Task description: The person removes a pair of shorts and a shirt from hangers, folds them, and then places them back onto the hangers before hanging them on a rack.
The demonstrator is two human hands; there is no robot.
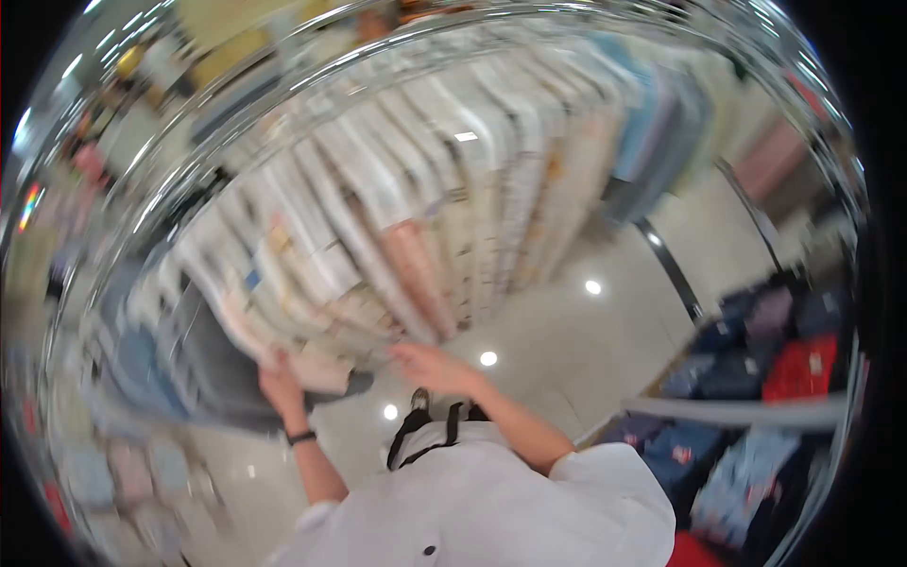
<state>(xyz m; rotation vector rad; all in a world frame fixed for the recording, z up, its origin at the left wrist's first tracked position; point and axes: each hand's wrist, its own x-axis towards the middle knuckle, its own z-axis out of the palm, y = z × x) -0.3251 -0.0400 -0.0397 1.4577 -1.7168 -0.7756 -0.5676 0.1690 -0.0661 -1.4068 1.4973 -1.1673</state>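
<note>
A long row of white and cream garments hangs on hangers in front of me, blurred. My left hand, with a dark band on the wrist, is closed on the edge of a cream garment beside dark grey ones. My right hand reaches left, its fingertips close to the lower edges of the patterned garments; blur hides whether they touch cloth. A peach-coloured garment hangs just above that hand.
A curved metal rail carries the row, with blue and grey garments at its right end. Folded dark, red and blue clothes lie on a display at the right. Glossy tiled floor spreads beneath. Small pale items sit lower left.
</note>
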